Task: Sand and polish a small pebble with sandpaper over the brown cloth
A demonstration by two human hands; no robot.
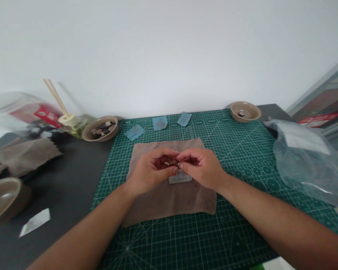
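Note:
My left hand point(152, 167) and my right hand point(202, 167) meet over a brown cloth point(171, 204). Their fingers and thumbs are closed in a pinch around a small brown stone point(173, 163), partly hidden by the fingertips. Just below the fingers, a flat grey rectangular piece point(180, 177) rests on the cloth; my hands cover its upper part, and I cannot tell what it is made of. Beneath the cloth is a green cutting mat point(186, 240) with white grid lines.
Blue paper pieces point(160, 123) lie along the mat's back edge. A bowl of stones point(101, 129) stands back left, another bowl point(245, 112) back right. At left are a reed diffuser point(69, 120), folded cloth point(25, 155) and a bowl point(2, 200); at right, a plastic bag point(304, 161).

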